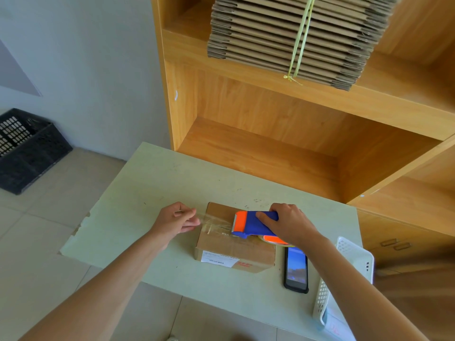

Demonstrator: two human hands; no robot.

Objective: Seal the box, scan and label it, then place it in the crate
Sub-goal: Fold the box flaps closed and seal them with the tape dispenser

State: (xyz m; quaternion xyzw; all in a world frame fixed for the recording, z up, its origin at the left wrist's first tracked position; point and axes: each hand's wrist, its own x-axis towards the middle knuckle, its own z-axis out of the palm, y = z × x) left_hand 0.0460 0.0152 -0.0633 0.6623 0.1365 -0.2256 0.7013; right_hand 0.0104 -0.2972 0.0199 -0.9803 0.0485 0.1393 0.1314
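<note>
Shelving (270, 134): wooden unit filling twelve to three o'clock behind the table, with a bundle of flat cartons (290, 38) tied by yellow-green string on its upper shelf.
Table (152, 193): pale green top in the middle of the view, chipped along its nine o'clock edge.
Crate (27, 148): black, perforated, on the tiled floor at nine o'clock, well apart from the table.
Box (234, 252): brown cardboard, at the centre of the table, with a white label on its six o'clock face; a strip of clear tape (216, 223) runs across its top and past its nine o'clock edge.
Basket (349, 257): white plastic, at four o'clock on the table edge.
Left hand (176, 221): just off the box's nine o'clock edge, fingers pinching the free end of the tape.
Right hand (286, 222): over the box's three o'clock side, fingers curled round the tape dispenser.
Tape dispenser (251, 223): blue and orange, resting on the box top, toothed edge pointing toward nine o'clock.
Scanner (295, 267): dark handheld with a lit screen, flat on the table just beside the box at its three o'clock side, partly under the right wrist.
</note>
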